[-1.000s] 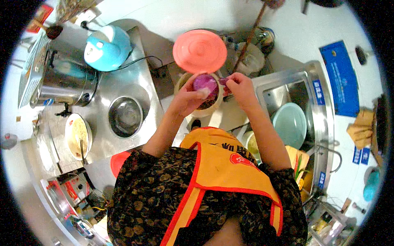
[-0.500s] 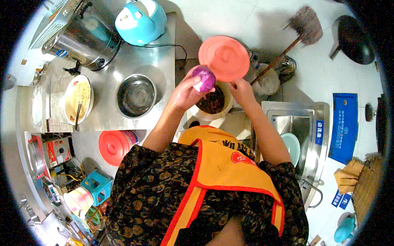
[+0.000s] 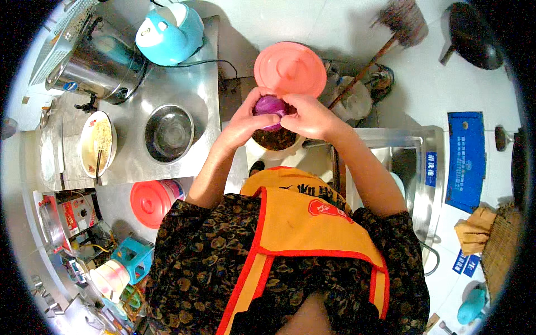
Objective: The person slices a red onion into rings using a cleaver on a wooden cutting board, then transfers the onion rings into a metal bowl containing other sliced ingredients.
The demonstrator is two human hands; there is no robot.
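A purple-red onion [image 3: 270, 105] is held over an open pale bucket [image 3: 258, 152]. My left hand [image 3: 243, 121] is closed round its left side, thumb across the near face. My right hand [image 3: 310, 116] pinches at its right side, fingers curled and thumb touching the onion; the fingertips are partly hidden. Dark scraps [image 3: 274, 140] fill the bucket beneath my hands. Just beyond the bucket leans a round pink lid [image 3: 290, 68].
Left, a steel counter [image 3: 202, 95] carries a metal bowl [image 3: 169, 134], a basin of pale noodle-like food [image 3: 100, 139] with chopsticks, a large steel pot [image 3: 96, 64] and a blue-white appliance [image 3: 174, 36]. A steel sink [image 3: 427, 139] stands right. A mop [image 3: 399, 25] leans behind.
My right hand has moved left from beside the lid onto the onion. My left hand has turned the onion, and its white patch no longer shows. The whole view has shifted slightly.
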